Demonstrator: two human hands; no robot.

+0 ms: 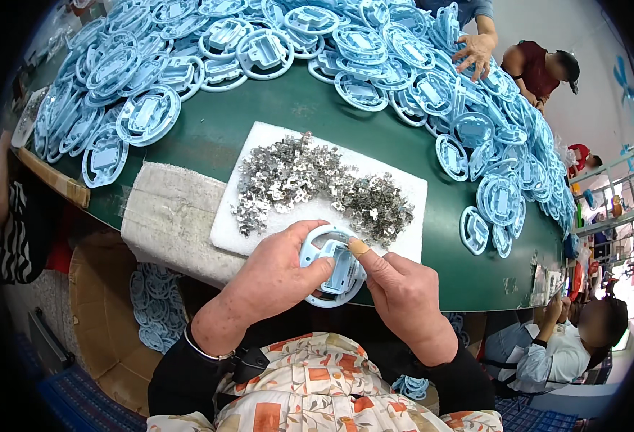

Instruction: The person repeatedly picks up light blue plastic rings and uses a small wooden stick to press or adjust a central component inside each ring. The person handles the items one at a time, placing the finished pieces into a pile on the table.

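Just in front of my body I hold a light-blue plastic wheel-shaped housing [343, 272], a round rim with a rectangular compartment in its middle. My left hand [272, 268] grips its left side, the thumb lying over the compartment's edge. On the opposite side my right hand [408, 294] is closed on the housing, its tan-wrapped thumb pressed at the compartment's upper edge. Whether a small part sits under that thumb is hidden. Right beyond my hands, small silvery metal clips [288, 173] lie heaped on a white foam board [410, 198].
Many similar blue housings [360, 90] are piled along the far side and right of the green table [209, 137]. A pale worn block [169, 216] adjoins the foam board. Below left stands a cardboard box [101, 309] with more housings. Another person's hand [477, 52] reaches over the pile.
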